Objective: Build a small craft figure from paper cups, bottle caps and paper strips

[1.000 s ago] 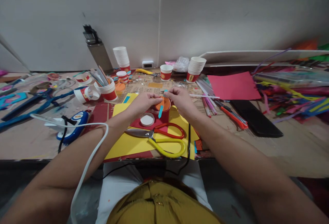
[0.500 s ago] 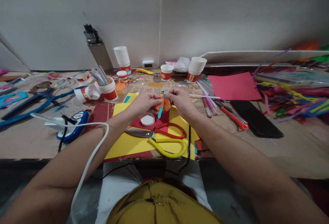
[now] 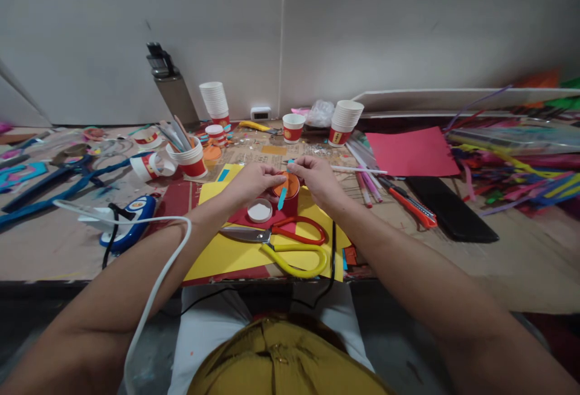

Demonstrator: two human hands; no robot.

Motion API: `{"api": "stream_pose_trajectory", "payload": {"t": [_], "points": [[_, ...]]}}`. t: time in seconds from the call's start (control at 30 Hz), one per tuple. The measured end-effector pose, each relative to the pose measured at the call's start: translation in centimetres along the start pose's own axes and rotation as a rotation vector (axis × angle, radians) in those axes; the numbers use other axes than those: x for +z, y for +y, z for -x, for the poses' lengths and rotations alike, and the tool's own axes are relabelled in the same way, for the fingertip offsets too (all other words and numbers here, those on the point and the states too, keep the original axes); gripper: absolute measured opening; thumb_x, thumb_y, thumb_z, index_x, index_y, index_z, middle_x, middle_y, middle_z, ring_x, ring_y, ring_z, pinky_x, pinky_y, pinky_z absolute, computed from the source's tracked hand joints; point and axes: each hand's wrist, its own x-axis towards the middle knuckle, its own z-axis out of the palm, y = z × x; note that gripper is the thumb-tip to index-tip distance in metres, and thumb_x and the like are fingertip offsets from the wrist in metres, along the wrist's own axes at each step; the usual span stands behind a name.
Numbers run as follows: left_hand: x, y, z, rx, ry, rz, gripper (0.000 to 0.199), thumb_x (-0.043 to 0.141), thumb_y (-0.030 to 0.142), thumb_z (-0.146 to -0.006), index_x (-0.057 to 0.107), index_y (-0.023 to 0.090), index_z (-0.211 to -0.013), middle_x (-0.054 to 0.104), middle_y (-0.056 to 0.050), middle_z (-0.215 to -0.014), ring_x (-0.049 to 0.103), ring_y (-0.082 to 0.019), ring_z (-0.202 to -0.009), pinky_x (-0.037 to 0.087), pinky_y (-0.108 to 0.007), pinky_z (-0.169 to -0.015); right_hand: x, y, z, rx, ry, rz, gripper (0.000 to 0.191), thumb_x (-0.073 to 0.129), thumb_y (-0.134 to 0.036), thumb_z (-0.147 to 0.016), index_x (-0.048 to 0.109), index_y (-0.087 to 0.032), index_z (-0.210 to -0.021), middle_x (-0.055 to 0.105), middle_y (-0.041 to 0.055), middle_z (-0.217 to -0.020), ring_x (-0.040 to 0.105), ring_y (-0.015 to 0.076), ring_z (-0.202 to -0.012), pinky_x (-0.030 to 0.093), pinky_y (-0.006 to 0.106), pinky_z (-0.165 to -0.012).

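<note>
My left hand is closed, with thumb and fingers pinched at the left edge of an orange disc in a small round cup or rim. Opposite it, my right hand pinches near a blue paper strip, whose lower part slants across the disc while its other end shows at my right fingertips. A small white round lid lies just in front, on red paper. Nearer me, scissors with one red and one yellow handle rest on yellow paper.
A paper cup of sticks and a blue-and-white device stand left. Stacked paper cups, a bottle and a single cup line the back. A red cutter and black phone-like slab lie right.
Very little differs. Both hands keep their hold around the orange disc, and the blue strip has shifted only slightly; the whole view has moved a touch.
</note>
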Motion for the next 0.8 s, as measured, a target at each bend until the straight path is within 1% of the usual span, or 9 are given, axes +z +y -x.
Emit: {"api": "stream_pose_trajectory", "payload": {"t": [0.2,0.3,0.37,0.43,0.53,0.6,0.67,0.73,0.8], "points": [[-0.1,0.1,0.1,-0.005,0.043,-0.015,0.015,0.072,0.026,-0.076,0.063,0.013,-0.077,0.067,-0.004,-0.065,0.061,-0.011,-0.045,0.052,-0.021,-0.046,0.1,0.1,-0.1,0.013,-0.061,-0.030,0.026,0.070,-0.042,-0.067,0.055,-0.020,-0.069,0.051,-0.0045,-0.059,0.044,0.0101,-0.054,0.036,0.025,-0.052],[-0.2,-0.2,-0.1,-0.001,0.055,-0.012,0.015,0.071,0.025,-0.076,0.063,0.013,-0.078,0.068,-0.004,-0.067,0.061,-0.011,-0.046,0.053,-0.023,-0.048,0.1,0.0,-0.2,0.018,-0.059,-0.041,0.028,0.068,-0.044,-0.070,0.053,-0.020,-0.067,0.048,-0.0050,-0.058,0.042,0.0093,-0.052,0.035,0.024,-0.052],[-0.4,-0.4,-0.4,0.006,0.062,-0.005,0.015,0.071,0.025,-0.076,0.064,0.013,-0.079,0.069,-0.006,-0.070,0.063,-0.012,-0.048,0.054,-0.024,-0.050,0.1,-0.1,-0.3,0.036,-0.032,-0.037,0.029,0.066,-0.043,-0.073,0.052,-0.019,-0.066,0.047,-0.0051,-0.059,0.041,0.0081,-0.051,0.034,0.023,-0.050],[-0.5,-0.6,-0.7,0.023,0.090,0.018,0.014,0.071,0.025,-0.076,0.064,0.013,-0.079,0.070,-0.006,-0.072,0.064,-0.013,-0.052,0.055,-0.024,-0.051,0.2,-0.1,-0.3,0.069,0.021,-0.036,0.025,0.063,-0.041,-0.077,0.051,-0.019,-0.070,0.050,-0.0045,-0.063,0.043,0.0073,-0.051,0.035,0.022,-0.049],[-0.7,-0.5,-1.0,0.063,0.176,0.066,0.013,0.070,0.023,-0.075,0.064,0.012,-0.078,0.068,-0.006,-0.071,0.064,-0.012,-0.054,0.054,-0.023,-0.050,0.4,0.1,0.0,0.124,0.086,-0.027,0.020,0.059,-0.037,-0.081,0.049,-0.021,-0.078,0.057,-0.0029,-0.072,0.048,0.0074,-0.052,0.039,0.021,-0.048],[-1.0,-0.4,-1.2,0.084,0.237,0.100,0.012,0.070,0.023,-0.075,0.064,0.012,-0.077,0.068,-0.005,-0.069,0.062,-0.012,-0.053,0.053,-0.023,-0.050,0.8,0.4,0.5,0.139,0.064,-0.009,0.021,0.058,-0.039,-0.083,0.047,-0.022,-0.081,0.061,-0.0020,-0.075,0.052,0.0085,-0.053,0.042,0.022,-0.048],[-1.2,-0.3,-1.4,0.115,0.277,0.135,0.013,0.070,0.024,-0.075,0.065,0.012,-0.077,0.067,-0.004,-0.067,0.062,-0.011,-0.053,0.053,-0.023,-0.052,1.3,0.5,1.1,0.138,0.006,0.009,0.023,0.059,-0.041,-0.082,0.046,-0.022,-0.084,0.063,-0.0015,-0.075,0.056,0.0098,-0.056,0.045,0.022,-0.049],[-1.3,-0.2,-1.4,0.153,0.298,0.159,0.015,0.071,0.025,-0.074,0.065,0.012,-0.077,0.066,-0.002,-0.064,0.061,-0.011,-0.053,0.053,-0.023,-0.054,1.9,0.6,1.6,0.137,-0.046,0.011,0.025,0.062,-0.039,-0.080,0.045,-0.022,-0.087,0.064,-0.0020,-0.072,0.059,0.0107,-0.057,0.047,0.023,-0.051],[-1.3,-0.1,-1.3,0.186,0.313,0.172,0.016,0.071,0.026,-0.072,0.064,0.012,-0.075,0.065,-0.001,-0.061,0.060,-0.011,-0.051,0.052,-0.023,-0.053,2.4,0.6,2.0,0.136,-0.063,0.003,0.027,0.065,-0.034,-0.079,0.043,-0.023,-0.089,0.064,-0.0036,-0.067,0.059,0.0111,-0.055,0.047,0.023,-0.052]]}}
